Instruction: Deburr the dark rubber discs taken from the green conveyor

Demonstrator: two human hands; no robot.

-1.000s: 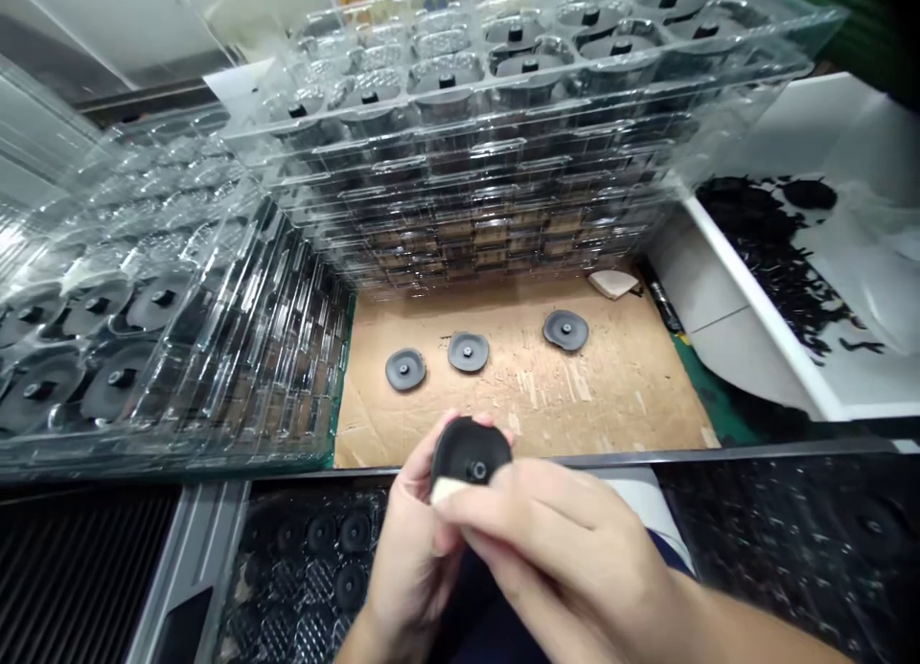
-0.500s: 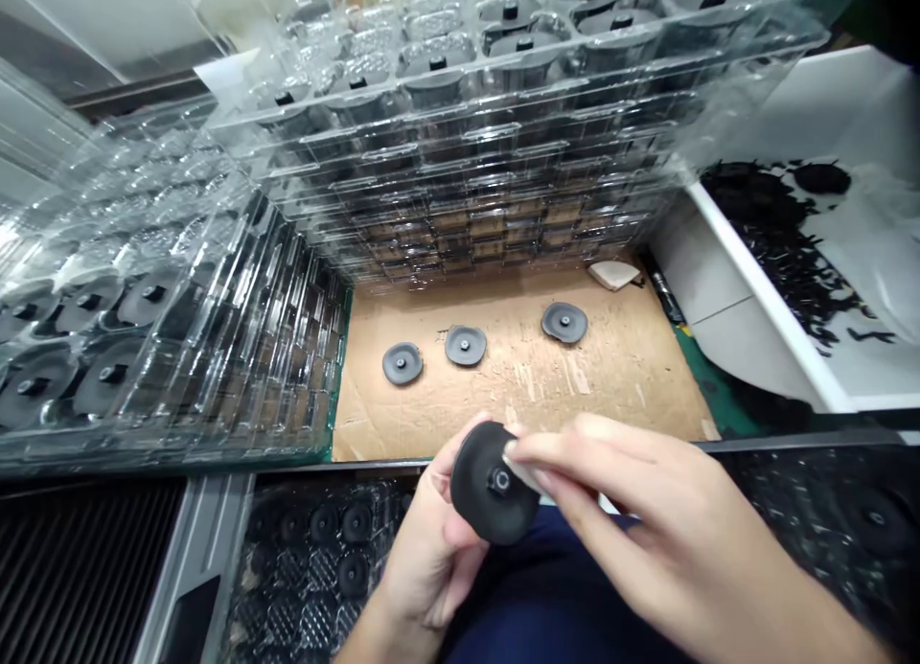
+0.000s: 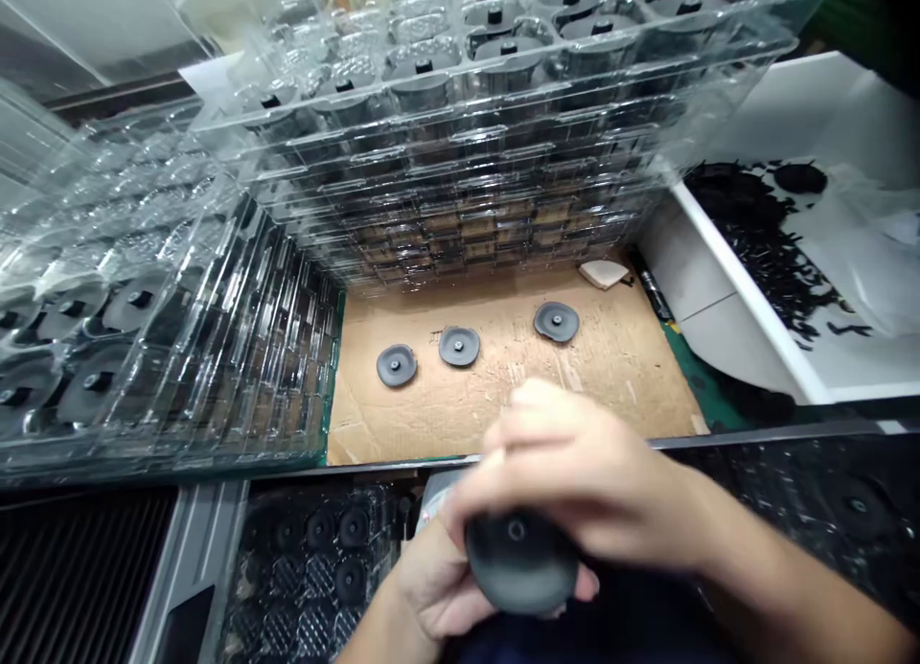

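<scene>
A dark, rounded disc (image 3: 528,573) with a small round stud is held low in front of me, its face toward me. My left hand (image 3: 440,576) is closed around it from the left and from beneath, with fingertips showing at its lower right edge. Curled over the top of the disc, my right hand (image 3: 575,458) is blurred by motion. What its fingers pinch is hidden. Beyond my hands, three similar grey discs, a left disc (image 3: 397,365), a middle disc (image 3: 458,346) and a right disc (image 3: 556,321), lie apart on a cardboard sheet (image 3: 495,405).
Tall stacks of clear plastic trays (image 3: 460,137) filled with discs stand behind and at left (image 3: 237,300). To the right, a white bin (image 3: 747,290) holds black parts. A pale folded pad (image 3: 604,273) and a marker (image 3: 653,286) lie near it. More discs sit in a lower tray (image 3: 316,578).
The held disc has moved down and slightly right and tilted. My right hand, earlier pinching a small white piece at its edge, has swung left over its top. The view has shifted slightly.
</scene>
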